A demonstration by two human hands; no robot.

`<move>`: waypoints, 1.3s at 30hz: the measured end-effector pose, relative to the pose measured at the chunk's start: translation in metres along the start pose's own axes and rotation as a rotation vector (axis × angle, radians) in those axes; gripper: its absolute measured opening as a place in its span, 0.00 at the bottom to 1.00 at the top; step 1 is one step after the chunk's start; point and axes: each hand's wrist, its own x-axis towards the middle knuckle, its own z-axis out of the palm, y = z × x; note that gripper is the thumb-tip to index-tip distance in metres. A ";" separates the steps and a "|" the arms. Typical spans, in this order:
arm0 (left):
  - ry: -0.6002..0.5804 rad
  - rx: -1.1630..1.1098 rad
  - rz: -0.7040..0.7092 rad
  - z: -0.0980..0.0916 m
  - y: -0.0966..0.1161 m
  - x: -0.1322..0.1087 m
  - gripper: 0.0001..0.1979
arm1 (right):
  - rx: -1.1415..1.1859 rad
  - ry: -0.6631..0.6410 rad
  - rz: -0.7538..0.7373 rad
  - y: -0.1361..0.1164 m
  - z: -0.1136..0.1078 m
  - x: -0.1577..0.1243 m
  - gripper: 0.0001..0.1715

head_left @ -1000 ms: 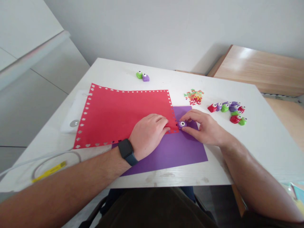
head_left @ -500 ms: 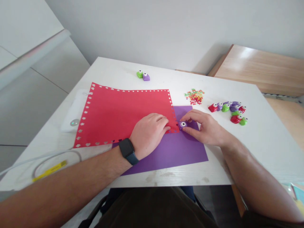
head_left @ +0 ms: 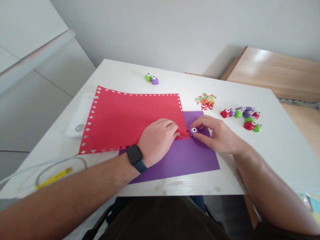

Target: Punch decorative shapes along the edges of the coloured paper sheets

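Note:
My right hand [head_left: 216, 133] grips a small purple craft punch [head_left: 194, 131] between thumb and fingers. The punch has a white button with a dark star and sits at the lower right corner of a red sheet of paper [head_left: 125, 116]. Punched shapes line the edges of the red sheet. My left hand [head_left: 158, 141] rests on that sheet near the same corner, its fingers curled together and holding the paper down. A purple sheet of paper [head_left: 175, 163] lies partly beneath the red one. The left fingertips are partly hidden.
Several red, green and purple punches [head_left: 238, 113] cluster at the right. A pile of tiny paper cutouts [head_left: 206, 101] lies behind my right hand. Green and purple punches [head_left: 154, 80] stand at the back. A white device [head_left: 75, 125] and a cable with a yellow tag [head_left: 55, 177] are at left.
The view has shifted very slightly. Both hands, the punch and the sheets keep nearly the same positions.

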 end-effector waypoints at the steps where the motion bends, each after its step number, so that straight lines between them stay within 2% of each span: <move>1: -0.002 -0.002 0.000 0.000 0.000 0.000 0.08 | -0.001 0.000 -0.001 0.000 0.000 0.000 0.10; 26: 0.036 -0.033 -0.001 0.001 0.000 0.001 0.07 | -0.011 -0.001 -0.022 -0.002 0.000 0.000 0.10; 39: 0.017 -0.040 -0.011 0.000 0.001 0.001 0.08 | -0.011 -0.007 -0.014 -0.002 0.000 0.000 0.09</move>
